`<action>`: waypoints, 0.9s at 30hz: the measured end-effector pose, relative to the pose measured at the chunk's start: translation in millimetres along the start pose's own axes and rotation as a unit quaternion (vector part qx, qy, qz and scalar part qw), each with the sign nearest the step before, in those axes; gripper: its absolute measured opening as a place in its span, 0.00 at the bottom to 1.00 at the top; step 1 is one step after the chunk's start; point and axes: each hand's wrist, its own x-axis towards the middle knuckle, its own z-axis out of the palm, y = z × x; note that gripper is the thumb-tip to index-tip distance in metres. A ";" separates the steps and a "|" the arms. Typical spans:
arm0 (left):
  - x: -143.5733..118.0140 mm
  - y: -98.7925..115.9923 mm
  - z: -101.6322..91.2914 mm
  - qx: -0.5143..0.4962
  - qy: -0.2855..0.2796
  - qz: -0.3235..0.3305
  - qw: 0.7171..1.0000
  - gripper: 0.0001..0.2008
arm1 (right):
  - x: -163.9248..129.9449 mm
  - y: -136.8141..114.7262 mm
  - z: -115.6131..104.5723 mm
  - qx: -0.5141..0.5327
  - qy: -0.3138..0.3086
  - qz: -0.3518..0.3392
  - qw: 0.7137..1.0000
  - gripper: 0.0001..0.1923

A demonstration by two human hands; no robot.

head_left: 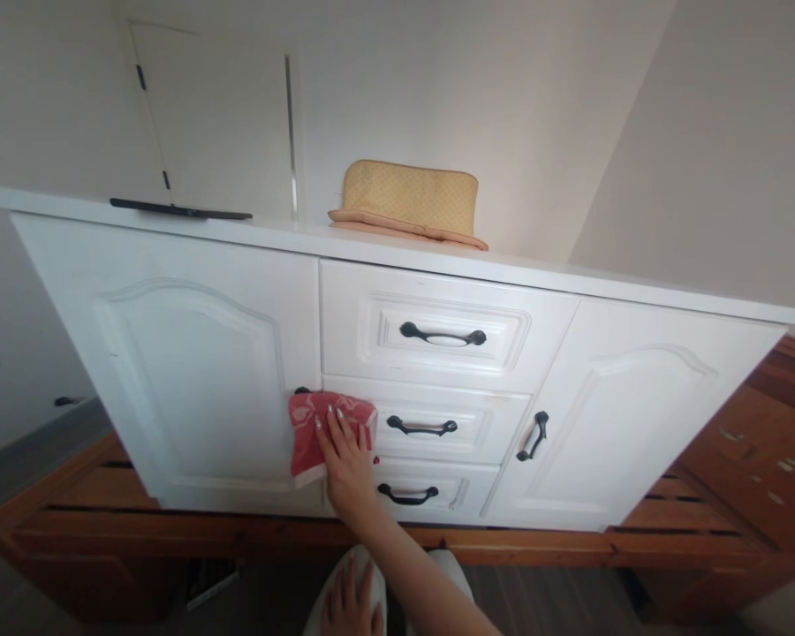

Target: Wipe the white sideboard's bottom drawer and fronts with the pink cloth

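Note:
My right hand (345, 459) presses a red cloth with a pale pattern (303, 435) flat against the front of a white cabinet (192, 371). The cloth lies where the left door meets the middle drawer (487, 422). The cloth covers most of the left door's black handle (301, 389). My left hand (348, 608) rests low in view on my knee, in pale fabric, with its fingers spread and nothing in it.
The cabinet has three drawers with black handles (442, 336) and a right door (626, 424). On its top lie a tan padded fabric item (407, 199) and a flat black object (178, 210). A brown wooden frame (735, 468) runs below and to the right.

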 end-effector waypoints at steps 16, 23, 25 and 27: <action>1.3 2.4 -18.8 -0.015 -0.011 0.009 1.000 0.29 | -183.4 192.2 -168.5 -0.258 -0.042 -0.041 0.964 0.44; -3.5 4.8 -29.2 -0.018 0.012 0.004 1.000 0.29 | -129.3 166.0 -203.7 -0.178 0.050 0.079 0.980 0.45; -2.4 3.6 -31.1 -0.043 0.000 -0.001 0.999 0.28 | -118.5 151.2 -206.6 -0.112 0.081 0.107 0.985 0.43; 1.7 3.4 -36.4 -0.084 -0.005 -0.013 0.996 0.26 | -123.6 134.8 -203.4 -0.021 0.122 0.147 0.981 0.38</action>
